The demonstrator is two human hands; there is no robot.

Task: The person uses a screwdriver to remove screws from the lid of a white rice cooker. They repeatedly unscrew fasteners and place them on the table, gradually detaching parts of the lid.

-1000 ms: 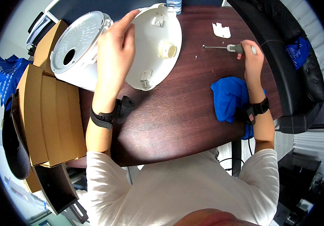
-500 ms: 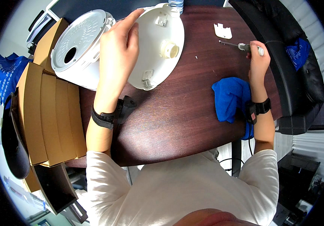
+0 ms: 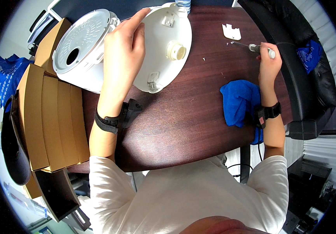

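My left hand (image 3: 124,50) grips the near rim of a white rice cooker lid shell (image 3: 161,74), its hollow inside facing me. Inside the shell are a round cream socket (image 3: 175,51) and small hinge-like fittings. Against that hand's left stands the white rice cooker (image 3: 84,43), with a perforated inner plate and a dark round hole on top. At the right, my right hand (image 3: 269,64) is closed round a screwdriver (image 3: 255,48). The screwdriver's thin shaft points left, its tip close to a tiny screw (image 3: 227,43) on the table. Just beyond lies a small white notched cover (image 3: 231,32).
A blue cloth (image 3: 238,102) lies by my right wrist on the dark wooden table (image 3: 175,117). Another tiny screw (image 3: 203,59) lies mid-table. Cardboard boxes (image 3: 54,121) crowd the left edge. A plastic bottle (image 3: 183,4) stands at the back; a black leather chair (image 3: 292,70) borders the right.
The screwdriver has shifted slightly right with my right hand, and a tiny screw now shows apart from its tip. My left hand and the lid shell have barely moved.
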